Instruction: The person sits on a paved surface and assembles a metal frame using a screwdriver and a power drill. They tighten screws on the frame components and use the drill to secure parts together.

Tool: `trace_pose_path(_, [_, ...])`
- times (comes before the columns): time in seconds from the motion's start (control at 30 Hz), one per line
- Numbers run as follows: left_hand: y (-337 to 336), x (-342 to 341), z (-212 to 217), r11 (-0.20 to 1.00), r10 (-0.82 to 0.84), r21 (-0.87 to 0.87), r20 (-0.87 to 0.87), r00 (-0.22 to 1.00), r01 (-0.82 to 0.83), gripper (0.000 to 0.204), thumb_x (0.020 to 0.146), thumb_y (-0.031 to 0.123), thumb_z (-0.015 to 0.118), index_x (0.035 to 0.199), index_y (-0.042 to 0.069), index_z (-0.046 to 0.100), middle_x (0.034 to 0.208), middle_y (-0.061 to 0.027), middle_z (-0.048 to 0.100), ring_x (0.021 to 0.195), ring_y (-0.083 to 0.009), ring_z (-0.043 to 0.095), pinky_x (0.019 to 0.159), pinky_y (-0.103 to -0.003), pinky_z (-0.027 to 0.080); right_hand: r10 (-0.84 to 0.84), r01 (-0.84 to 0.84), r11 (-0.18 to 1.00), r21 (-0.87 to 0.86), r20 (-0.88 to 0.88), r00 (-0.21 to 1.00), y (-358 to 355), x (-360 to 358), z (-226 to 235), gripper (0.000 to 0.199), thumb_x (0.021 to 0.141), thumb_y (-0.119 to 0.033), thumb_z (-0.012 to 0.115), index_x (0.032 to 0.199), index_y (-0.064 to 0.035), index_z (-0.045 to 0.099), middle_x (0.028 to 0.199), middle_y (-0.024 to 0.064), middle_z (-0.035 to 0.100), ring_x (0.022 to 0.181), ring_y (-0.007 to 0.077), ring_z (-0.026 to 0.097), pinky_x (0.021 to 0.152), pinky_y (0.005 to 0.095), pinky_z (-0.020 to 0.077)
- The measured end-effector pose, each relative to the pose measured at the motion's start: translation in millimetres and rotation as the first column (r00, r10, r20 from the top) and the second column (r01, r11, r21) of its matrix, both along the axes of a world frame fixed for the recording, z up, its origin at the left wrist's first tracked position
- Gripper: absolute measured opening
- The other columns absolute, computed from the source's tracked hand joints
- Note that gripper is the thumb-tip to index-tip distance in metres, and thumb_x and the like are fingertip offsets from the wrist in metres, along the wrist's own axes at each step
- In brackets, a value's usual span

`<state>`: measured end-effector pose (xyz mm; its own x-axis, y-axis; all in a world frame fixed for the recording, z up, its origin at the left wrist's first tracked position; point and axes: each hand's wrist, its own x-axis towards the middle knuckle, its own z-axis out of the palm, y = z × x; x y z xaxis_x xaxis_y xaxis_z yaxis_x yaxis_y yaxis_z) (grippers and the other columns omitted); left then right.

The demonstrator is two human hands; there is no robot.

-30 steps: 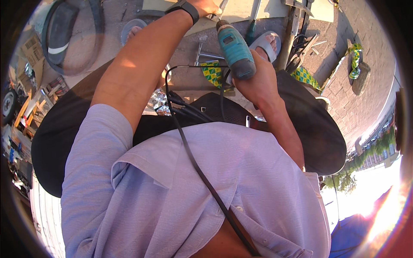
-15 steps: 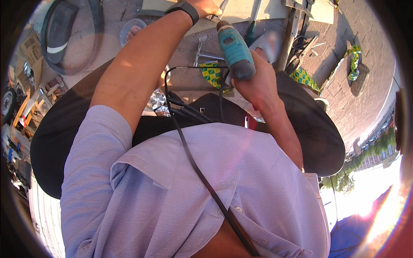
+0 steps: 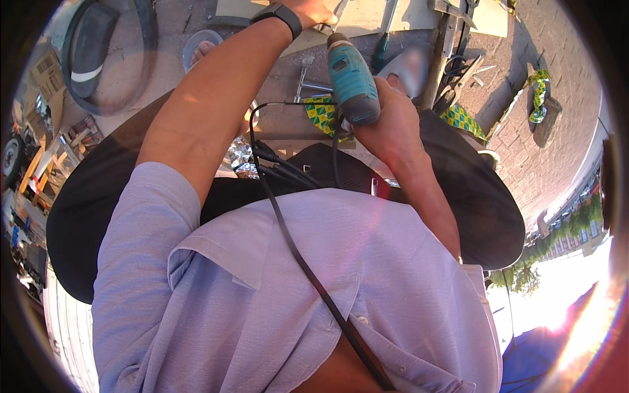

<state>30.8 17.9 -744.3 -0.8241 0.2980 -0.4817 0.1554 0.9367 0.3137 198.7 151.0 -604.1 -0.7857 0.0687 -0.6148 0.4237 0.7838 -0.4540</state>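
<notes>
right hand [image 3: 392, 124] is wrapped around the rear handle of a teal power drill [image 3: 351, 78]; the grip is fully closed on it, fingers curled round the dark lower end. the drill sits near the top centre of the view, its nose pointing away from the person toward a pale flat board [image 3: 367, 16] at the upper edge. the tip of the drill is hidden where it meets the board.

left hand [image 3: 314, 9] is stretched out to the top edge, just left of the drill and apart from it. it lies at the near edge of the pale board beside a thin metal piece; how far its grip is closed, and whether it holds anything, cannot be told, since the frame cuts off most of the hand. a black wristband [image 3: 282, 16] sits on that wrist.

a black cable [image 3: 295, 249] runs from the drill's rear in a loop and down across the person's light lilac shirt [image 3: 262, 295]. dark trousers [image 3: 98, 209] cover both knees, spread to either side.

below the drill lies a green and yellow patterned cloth [image 3: 322, 112], with a second patch of the same pattern to the right. a green-handled screwdriver [image 3: 381, 56] lies just right of the drill. a sandalled foot [image 3: 200, 47] rests on the paved ground [image 3: 517, 131] at upper left. a dark tyre [image 3: 92, 59] lies further left.
</notes>
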Motion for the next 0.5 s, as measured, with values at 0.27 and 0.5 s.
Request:
trace_pose_path(0.27, [-0.1,-0.5,2.0,1.000,-0.012,-0.001,0.019,1.000,0.012,0.116,0.054,0.037,0.091,0.158,0.035,0.037,0.168,-0.0276,0.010,0.152,-0.0525,0.015,0.120,-0.070,0.017,0.005,-0.004,1.000,0.008,-0.023,1.000,-0.2,1.7,-3.1,0.043,0.076,-0.032,0.083,0.103,-0.0055,0.062,0.085,0.0199,0.072,0.082,0.0433,0.071,0.071,0.0514,0.0551])
trace_pose_path(0.5, [1.1,-0.4,-0.8,0.999,-0.033,0.009,-0.002,0.999,0.033,0.115,0.055,0.038,0.091,0.157,0.034,0.039,0.168,-0.0280,0.012,0.152,-0.0534,0.016,0.118,-0.071,0.018,-0.015,0.015,1.000,-0.005,0.057,0.998,-0.9,-5.3,-1.6,0.040,0.073,-0.026,0.083,0.100,-0.0043,0.063,0.084,0.0215,0.072,0.083,0.0428,0.070,0.070,0.0494,0.0546])
